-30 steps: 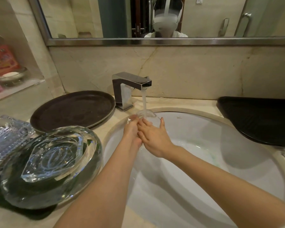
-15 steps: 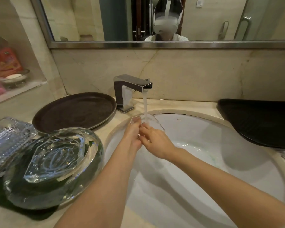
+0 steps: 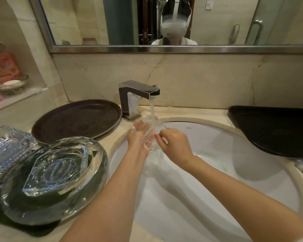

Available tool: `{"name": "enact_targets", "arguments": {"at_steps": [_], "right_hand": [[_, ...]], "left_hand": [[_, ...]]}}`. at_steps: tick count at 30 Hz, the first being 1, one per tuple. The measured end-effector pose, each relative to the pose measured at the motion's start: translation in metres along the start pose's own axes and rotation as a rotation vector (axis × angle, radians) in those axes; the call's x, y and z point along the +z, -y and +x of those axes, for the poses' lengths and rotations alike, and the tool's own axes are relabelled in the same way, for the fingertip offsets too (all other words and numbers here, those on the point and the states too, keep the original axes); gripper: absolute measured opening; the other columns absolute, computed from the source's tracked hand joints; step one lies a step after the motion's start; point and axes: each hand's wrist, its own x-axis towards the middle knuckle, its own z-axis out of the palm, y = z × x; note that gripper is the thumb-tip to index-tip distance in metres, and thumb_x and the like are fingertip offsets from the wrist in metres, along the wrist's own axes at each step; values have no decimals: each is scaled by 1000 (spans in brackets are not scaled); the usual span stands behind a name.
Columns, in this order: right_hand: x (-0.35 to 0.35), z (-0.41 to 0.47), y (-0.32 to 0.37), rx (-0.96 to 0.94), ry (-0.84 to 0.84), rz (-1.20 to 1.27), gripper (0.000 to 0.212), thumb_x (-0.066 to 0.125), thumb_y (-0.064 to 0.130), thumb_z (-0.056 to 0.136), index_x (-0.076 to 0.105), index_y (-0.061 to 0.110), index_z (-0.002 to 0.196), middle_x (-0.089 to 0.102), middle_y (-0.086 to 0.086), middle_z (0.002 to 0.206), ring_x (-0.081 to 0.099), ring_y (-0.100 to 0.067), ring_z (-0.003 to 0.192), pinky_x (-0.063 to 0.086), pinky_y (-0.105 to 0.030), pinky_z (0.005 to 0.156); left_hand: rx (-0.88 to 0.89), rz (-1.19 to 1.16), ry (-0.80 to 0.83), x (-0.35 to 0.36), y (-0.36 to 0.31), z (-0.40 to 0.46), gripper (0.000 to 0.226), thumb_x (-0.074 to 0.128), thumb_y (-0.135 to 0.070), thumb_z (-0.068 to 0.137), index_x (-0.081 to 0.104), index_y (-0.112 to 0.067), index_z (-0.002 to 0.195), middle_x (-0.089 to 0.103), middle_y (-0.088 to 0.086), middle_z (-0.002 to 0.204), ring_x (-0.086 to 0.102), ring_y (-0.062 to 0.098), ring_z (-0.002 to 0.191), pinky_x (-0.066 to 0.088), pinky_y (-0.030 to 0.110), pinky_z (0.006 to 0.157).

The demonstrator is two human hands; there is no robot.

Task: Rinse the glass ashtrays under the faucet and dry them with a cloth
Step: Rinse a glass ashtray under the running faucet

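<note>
Left of the faucet (image 3: 138,95), the large glass ashtray (image 3: 54,177) waits on the worktop (image 3: 3,231), nearer your left arm. Directly under the faucet's stream, your left hand (image 3: 138,138) cradles a small glass ashtray (image 3: 150,127) from its left with curled fingers. Your right hand (image 3: 175,145) pinches its near-right edge over the sink (image 3: 217,172).

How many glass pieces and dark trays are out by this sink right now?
Glass pieces: 3, namely ashtray under the faucet, big oval ashtray, ribbed dish.
Dark trays: 2, namely round tray, black tray.
Total: 5
</note>
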Motion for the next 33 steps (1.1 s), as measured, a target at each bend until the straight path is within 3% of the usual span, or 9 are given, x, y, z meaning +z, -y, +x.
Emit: {"name": "enact_targets", "arguments": {"at_steps": [2, 4, 7, 9, 12, 15, 21, 26, 33], "right_hand": [[0, 3, -4, 174, 40, 148, 12, 63, 18, 84, 61, 7, 90, 60, -3, 86, 56, -17, 81, 39, -16, 71], [0, 7, -5, 510, 234, 417, 35, 66, 20, 84, 53, 8, 113, 54, 2, 104, 51, -13, 97, 36, -16, 79], [-7, 13, -9, 989, 491, 1086, 34, 60, 9, 88, 52, 4, 121, 66, -8, 101, 63, -25, 94, 47, -32, 79], [-10, 15, -12, 1075, 524, 1285, 31, 55, -2, 88, 54, 1, 119, 66, -15, 104, 65, -29, 92, 49, -39, 85], [-7, 16, -6, 1043, 367, 1051, 29, 43, -12, 88, 57, 6, 106, 65, -12, 106, 67, -24, 89, 50, -29, 76], [-3, 9, 3, 773, 244, 542, 42, 36, -13, 84, 60, 5, 113, 65, -10, 106, 64, -22, 95, 50, -25, 77], [-3, 6, 25, 381, 542, 491, 64, 53, 1, 81, 37, 10, 142, 44, -7, 143, 42, -19, 131, 30, -18, 106], [-7, 13, 18, 280, 712, 415, 77, 40, 41, 80, 17, 16, 149, 17, -1, 156, 14, -17, 143, 16, -41, 117], [-6, 16, -14, 469, 581, 406, 53, 32, 31, 101, 18, 10, 148, 31, -5, 149, 27, -18, 138, 20, -23, 107]], "left_hand": [[-33, 33, -13, 3, 0, -5, 25, 60, -11, 91, 61, -15, 116, 64, 11, 114, 65, 24, 89, 51, 36, 85], [-22, 65, -23, 4, 1, -8, 24, 62, -11, 89, 59, -9, 113, 64, 12, 114, 65, 22, 88, 53, 29, 78], [51, 185, -86, 1, 4, -8, 29, 67, -13, 85, 60, -2, 111, 69, 11, 97, 68, 16, 72, 56, 20, 58], [60, 291, -157, -1, 7, -4, 44, 72, -21, 82, 56, -3, 119, 68, 12, 102, 68, 21, 82, 58, 28, 69], [-92, 402, -137, 1, 7, -3, 79, 74, -44, 75, 38, -13, 139, 50, 14, 134, 52, 33, 118, 43, 48, 100], [-335, 208, 115, 7, 6, -7, 95, 61, -69, 71, 28, -19, 145, 32, 18, 146, 34, 42, 132, 28, 61, 105], [-248, -17, 146, 0, 2, 3, 44, 49, -47, 93, 59, -5, 87, 59, 9, 76, 60, 23, 72, 50, 35, 69], [-131, 54, 154, 1, 5, 7, 35, 50, -38, 94, 62, -7, 104, 64, 9, 95, 63, 22, 87, 53, 34, 73], [-144, 92, 209, 6, 3, -4, 44, 43, -35, 96, 60, 0, 117, 68, 16, 96, 66, 27, 81, 53, 38, 71]]}}
